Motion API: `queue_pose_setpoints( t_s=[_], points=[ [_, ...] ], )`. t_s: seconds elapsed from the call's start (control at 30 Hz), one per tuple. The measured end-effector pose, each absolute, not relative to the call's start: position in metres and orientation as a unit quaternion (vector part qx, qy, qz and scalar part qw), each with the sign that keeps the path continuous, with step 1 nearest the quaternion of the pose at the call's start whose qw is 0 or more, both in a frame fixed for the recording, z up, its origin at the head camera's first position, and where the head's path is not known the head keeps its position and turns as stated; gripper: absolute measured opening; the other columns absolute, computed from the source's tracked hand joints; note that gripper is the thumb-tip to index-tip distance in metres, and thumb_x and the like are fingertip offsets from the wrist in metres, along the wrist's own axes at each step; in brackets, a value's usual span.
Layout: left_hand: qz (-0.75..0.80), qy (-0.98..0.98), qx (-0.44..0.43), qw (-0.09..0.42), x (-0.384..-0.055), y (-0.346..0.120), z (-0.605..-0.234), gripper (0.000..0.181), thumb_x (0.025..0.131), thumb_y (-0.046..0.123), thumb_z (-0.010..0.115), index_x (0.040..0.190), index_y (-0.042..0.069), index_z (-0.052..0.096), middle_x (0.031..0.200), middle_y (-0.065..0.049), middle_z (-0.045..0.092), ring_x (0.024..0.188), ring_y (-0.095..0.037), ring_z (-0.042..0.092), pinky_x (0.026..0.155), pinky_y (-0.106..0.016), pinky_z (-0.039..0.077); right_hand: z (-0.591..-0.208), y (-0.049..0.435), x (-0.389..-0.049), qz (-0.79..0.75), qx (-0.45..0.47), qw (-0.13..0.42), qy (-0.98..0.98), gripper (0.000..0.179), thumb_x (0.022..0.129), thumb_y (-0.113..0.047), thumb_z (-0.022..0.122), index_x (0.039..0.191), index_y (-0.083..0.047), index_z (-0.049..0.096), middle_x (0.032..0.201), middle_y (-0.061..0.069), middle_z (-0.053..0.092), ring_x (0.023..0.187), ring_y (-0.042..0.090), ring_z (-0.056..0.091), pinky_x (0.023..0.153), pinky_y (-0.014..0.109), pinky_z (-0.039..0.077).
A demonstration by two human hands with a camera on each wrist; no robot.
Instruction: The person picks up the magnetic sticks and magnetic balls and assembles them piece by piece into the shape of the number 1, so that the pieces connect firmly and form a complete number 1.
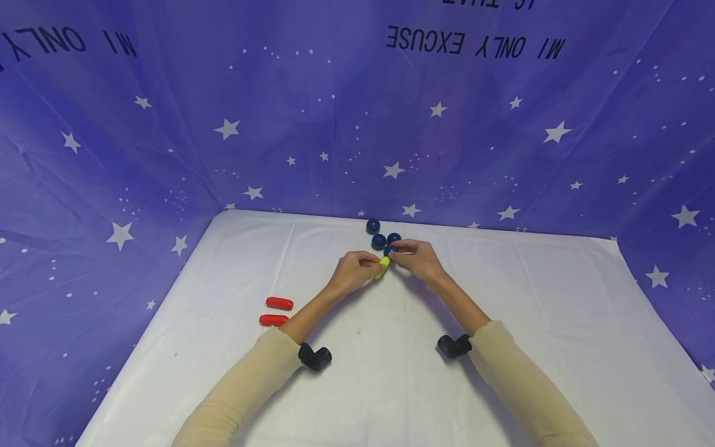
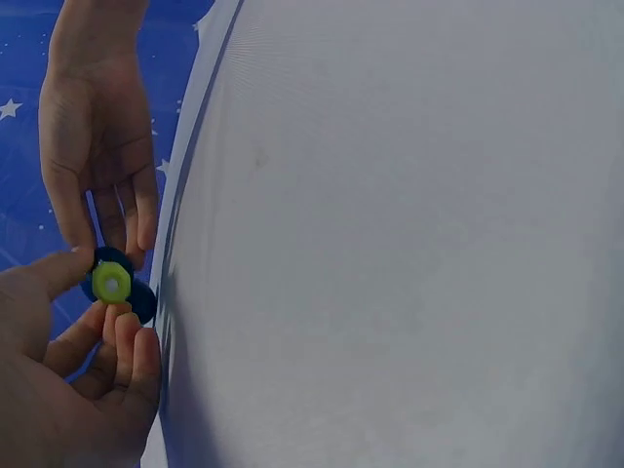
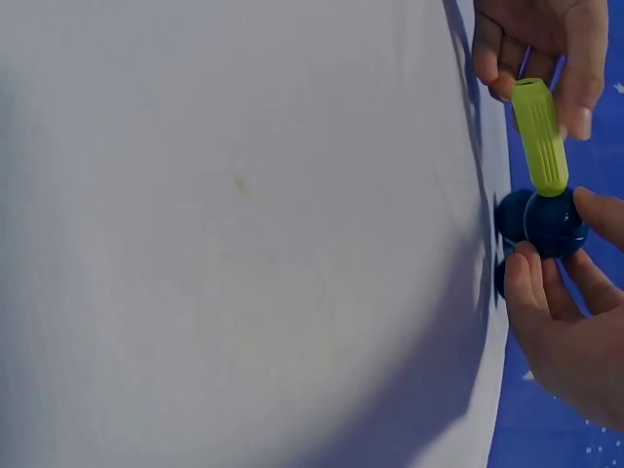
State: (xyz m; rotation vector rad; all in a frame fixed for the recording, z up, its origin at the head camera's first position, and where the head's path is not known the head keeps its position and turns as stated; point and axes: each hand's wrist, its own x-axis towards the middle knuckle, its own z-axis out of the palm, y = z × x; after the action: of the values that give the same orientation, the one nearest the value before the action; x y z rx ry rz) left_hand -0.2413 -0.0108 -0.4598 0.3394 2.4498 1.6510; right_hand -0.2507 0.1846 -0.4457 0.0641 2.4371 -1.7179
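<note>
My left hand [image 1: 356, 271] pinches a yellow-green ridged toy rod [image 3: 540, 136] between thumb and fingers. With its thumb and fingertips, my right hand [image 1: 418, 258] holds a dark blue ball [image 3: 558, 222]. One end of the rod meets this ball in the right wrist view. From the left wrist view, the rod's hollow-looking end [image 2: 112, 284] faces the camera, the ball partly hidden behind it. Close beyond the fingers are more blue balls: one [image 1: 378, 241] left of the right hand, another [image 1: 394, 238] by its fingertips, and a third [image 1: 373, 226] farther back.
Two red rods [image 1: 279, 303] lie side by side on the white-covered table [image 1: 368, 385], beside the left forearm. A purple star-printed cloth [image 1: 335, 124] rises behind the table's back edge. Black wrist cameras [image 1: 315, 358] jut inward from both sleeves.
</note>
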Motion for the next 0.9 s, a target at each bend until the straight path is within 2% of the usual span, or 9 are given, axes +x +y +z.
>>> queue_pose_setpoints(
  t_s=[0.2,0.47,0.7,0.9],
  points=[
    [0.567,0.813,0.120,0.056,-0.243,-0.008,-0.457,0.025,0.095,0.021,0.069,0.109,0.001,0.073,0.097,-0.008,0.073,0.084,-0.025,0.069,0.071,-0.029,0.053,-0.444,0.199,-0.254,-0.571,0.010,0.070,0.818,0.041,0.093,-0.013,0.071,0.131,0.000,0.063,0.121,0.019,0.066,0.110,0.030,0.064,0.091,0.037,0.053],
    [0.580,0.810,0.087,0.022,-0.251,-0.004,-0.460,0.028,0.092,0.016,0.071,0.114,-0.002,0.071,0.096,-0.007,0.073,0.089,-0.019,0.069,0.079,-0.030,0.054,-0.444,0.221,-0.257,-0.560,0.011,0.075,0.825,0.044,0.094,-0.014,0.069,0.136,-0.002,0.060,0.125,0.020,0.064,0.116,0.031,0.061,0.096,0.038,0.050],
    [0.606,0.792,0.068,-0.005,-0.258,-0.001,-0.461,0.029,0.089,0.009,0.074,0.115,-0.003,0.069,0.098,-0.011,0.072,0.093,-0.023,0.071,0.084,-0.032,0.054,-0.444,0.241,-0.260,-0.543,0.018,0.078,0.836,0.046,0.096,-0.015,0.066,0.139,-0.003,0.057,0.131,0.021,0.061,0.122,0.034,0.056,0.103,0.042,0.045],
    [0.604,0.795,0.053,-0.018,-0.264,0.001,-0.464,0.033,0.088,0.011,0.076,0.117,-0.003,0.068,0.105,-0.014,0.071,0.096,-0.025,0.070,0.086,-0.033,0.054,-0.447,0.258,-0.266,-0.499,0.010,0.084,0.863,0.046,0.098,-0.020,0.064,0.140,-0.005,0.057,0.138,0.019,0.057,0.127,0.036,0.051,0.107,0.050,0.038]
  ],
)
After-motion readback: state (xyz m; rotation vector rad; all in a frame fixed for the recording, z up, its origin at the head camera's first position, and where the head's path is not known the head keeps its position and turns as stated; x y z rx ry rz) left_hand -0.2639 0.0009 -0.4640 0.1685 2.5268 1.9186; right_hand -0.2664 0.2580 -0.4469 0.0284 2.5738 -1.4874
